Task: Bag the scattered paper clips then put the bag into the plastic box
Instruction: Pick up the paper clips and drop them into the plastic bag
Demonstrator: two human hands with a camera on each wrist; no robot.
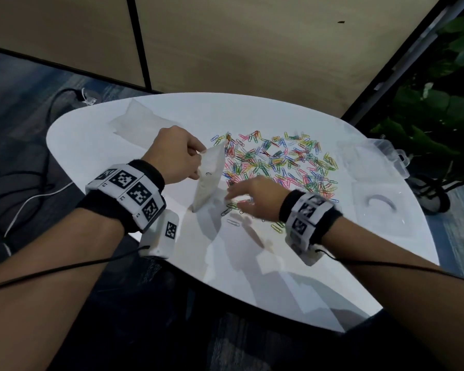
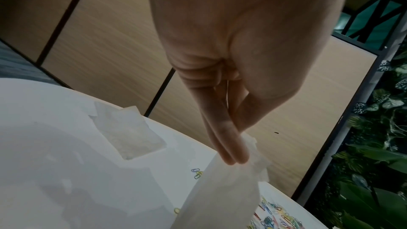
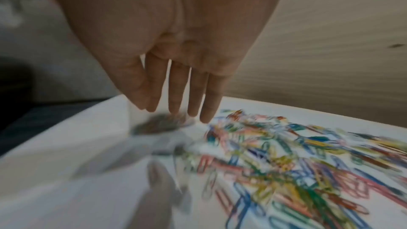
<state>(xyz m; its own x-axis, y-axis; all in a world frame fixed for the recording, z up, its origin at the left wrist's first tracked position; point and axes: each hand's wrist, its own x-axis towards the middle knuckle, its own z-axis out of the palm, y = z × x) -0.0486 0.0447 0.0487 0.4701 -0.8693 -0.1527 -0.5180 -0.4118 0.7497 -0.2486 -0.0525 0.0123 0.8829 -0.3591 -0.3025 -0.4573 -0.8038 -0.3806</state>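
Many coloured paper clips (image 1: 281,164) lie spread over the middle of the white oval table (image 1: 252,263). My left hand (image 1: 176,156) pinches the top edge of a small translucent white bag (image 1: 209,180), which hangs tilted with its lower end on the table; its fingers (image 2: 229,145) press the bag (image 2: 220,198) against the thumb. My right hand (image 1: 249,194) is just right of the bag, fingers (image 3: 176,100) straight and spread, pointing down at blurred clips (image 3: 286,163) on the near edge of the pile. It holds nothing.
A clear plastic box (image 1: 364,159) stands open at the table's right edge, with its clear lid (image 1: 378,207) lying nearer me. More translucent bags (image 1: 140,124) lie at the back left. Plants stand to the right, cables lie on the floor at left.
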